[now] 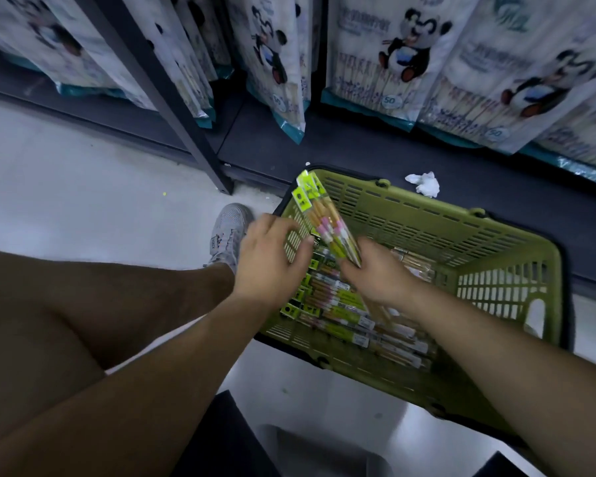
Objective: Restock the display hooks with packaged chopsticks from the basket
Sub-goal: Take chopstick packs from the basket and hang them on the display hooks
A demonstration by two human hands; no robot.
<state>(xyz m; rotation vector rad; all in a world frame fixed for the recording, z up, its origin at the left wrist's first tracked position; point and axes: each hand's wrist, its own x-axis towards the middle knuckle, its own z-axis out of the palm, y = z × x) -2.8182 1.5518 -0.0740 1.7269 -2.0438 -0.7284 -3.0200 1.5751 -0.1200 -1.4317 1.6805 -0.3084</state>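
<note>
Fingers of the right hand [375, 275] curl tightly round the lower end of a bundle of chopstick packs [327, 222], which is held tilted above the green basket [496, 256]. The left hand [267, 258] is just beside the bundle, fingers fairly straight and close together; blur hides whether they touch it. More loose packs [341, 304] lie flat in the basket. Panda-printed bags [393, 53] hang behind.
</note>
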